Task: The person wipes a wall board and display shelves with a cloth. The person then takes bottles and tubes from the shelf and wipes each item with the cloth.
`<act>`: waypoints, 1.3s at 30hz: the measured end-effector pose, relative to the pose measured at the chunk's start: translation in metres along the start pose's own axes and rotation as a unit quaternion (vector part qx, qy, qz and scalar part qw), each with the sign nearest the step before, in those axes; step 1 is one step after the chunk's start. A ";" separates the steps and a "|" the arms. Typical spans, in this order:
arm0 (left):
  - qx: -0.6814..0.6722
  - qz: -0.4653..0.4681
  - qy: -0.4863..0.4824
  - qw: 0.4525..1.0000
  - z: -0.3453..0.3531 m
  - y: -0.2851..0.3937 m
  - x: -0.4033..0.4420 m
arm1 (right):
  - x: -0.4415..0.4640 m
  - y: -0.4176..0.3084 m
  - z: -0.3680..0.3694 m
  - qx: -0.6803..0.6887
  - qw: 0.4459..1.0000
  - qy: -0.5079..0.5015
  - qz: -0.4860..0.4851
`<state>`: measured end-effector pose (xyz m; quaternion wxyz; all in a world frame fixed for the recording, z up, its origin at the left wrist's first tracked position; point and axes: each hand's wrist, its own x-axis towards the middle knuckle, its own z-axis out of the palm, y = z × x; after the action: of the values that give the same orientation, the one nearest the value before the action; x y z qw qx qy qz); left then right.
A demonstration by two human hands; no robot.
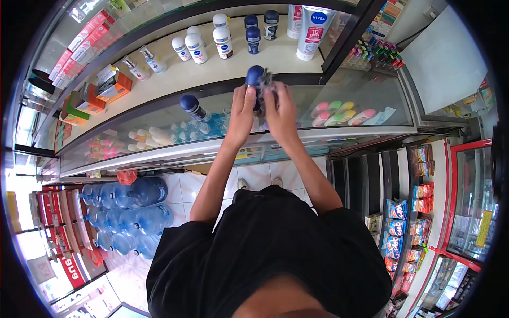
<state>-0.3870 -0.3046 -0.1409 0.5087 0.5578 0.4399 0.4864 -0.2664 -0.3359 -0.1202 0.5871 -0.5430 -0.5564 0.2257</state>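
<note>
My left hand [241, 116] is closed around a roll-on deodorant [255, 74] with a dark blue cap, held upright over the glass counter. My right hand [281, 108] presses a crumpled grey cloth [266, 84] against the side of that deodorant. Fingers and cloth hide most of its body. To the left, a second dark blue roll-on deodorant [194, 108] rests tilted in view on the glass top. Behind my hands, white-capped roll-ons [222, 42] and dark blue roll-ons [253, 42] stand on the shelf.
A white NIVEA tube [314, 32] stands at the shelf's right end beside a dark frame post [347, 45]. Small boxes [112, 85] and pump bottles [154, 61] line the left. Bottles show through the counter glass [297, 98]. Large blue water bottles [143, 191] occupy the floor.
</note>
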 end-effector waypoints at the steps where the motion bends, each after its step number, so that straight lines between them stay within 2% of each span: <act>1: -0.054 -0.016 -0.001 0.998 0.001 -0.004 0.000 | -0.006 -0.001 0.001 -0.018 0.999 -0.006 -0.035; 3: -0.164 -0.049 -0.003 0.985 0.007 0.017 -0.002 | -0.017 0.000 0.001 -0.057 0.993 -0.018 -0.103; 4: -0.218 -0.065 -0.003 0.974 0.008 0.023 -0.003 | -0.018 -0.003 0.001 -0.073 0.991 -0.029 -0.107; 7: -0.256 -0.089 -0.046 0.961 0.004 0.026 -0.005 | -0.007 -0.007 -0.003 -0.058 0.989 -0.006 -0.134; 10: -0.359 -0.099 -0.074 0.925 0.000 0.021 0.005 | -0.012 -0.005 0.004 -0.087 0.986 0.005 -0.146; 13: -0.388 -0.121 -0.107 0.907 -0.007 0.022 0.004 | -0.016 -0.006 -0.004 -0.083 0.989 -0.045 -0.112; 16: -0.388 -0.095 -0.090 0.913 -0.002 0.013 0.004 | -0.004 0.001 -0.005 -0.033 0.997 -0.028 -0.064; 19: -0.377 -0.076 -0.024 0.923 -0.004 0.015 0.009 | -0.013 -0.001 -0.010 -0.075 0.990 -0.108 -0.056; 20: -0.372 -0.071 0.007 0.925 -0.006 0.015 0.009 | -0.012 0.003 -0.014 -0.061 0.990 -0.111 -0.059; 22: -0.357 -0.056 0.009 0.932 -0.012 0.009 0.013 | -0.010 0.012 -0.020 -0.031 0.991 -0.117 -0.060; 26: -0.335 -0.011 0.017 0.942 -0.002 0.008 0.012 | -0.002 0.005 -0.013 -0.004 0.998 -0.054 0.035; 29: -0.354 -0.010 0.014 0.935 0.001 0.009 0.012 | -0.006 0.011 -0.009 -0.002 0.998 -0.064 -0.007; 32: -0.341 0.010 -0.001 0.940 0.000 0.007 0.009 | -0.003 0.009 -0.013 0.028 0.997 -0.063 0.027; 35: -0.332 0.018 -0.001 0.943 0.002 0.006 0.010 | -0.004 0.020 -0.013 -0.027 0.997 -0.059 -0.044; 38: -0.335 0.019 0.007 0.942 -0.005 0.011 0.015 | -0.007 0.030 -0.026 -0.044 0.976 -0.172 -0.122; 39: -0.318 0.033 0.013 0.947 -0.006 0.013 0.014 | -0.006 0.029 -0.031 -0.091 0.977 -0.155 -0.120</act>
<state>-0.3910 -0.2909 -0.1267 0.6378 0.3748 0.2498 0.6248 -0.2306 -0.3437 -0.1423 0.4652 -0.4819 -0.7195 0.1836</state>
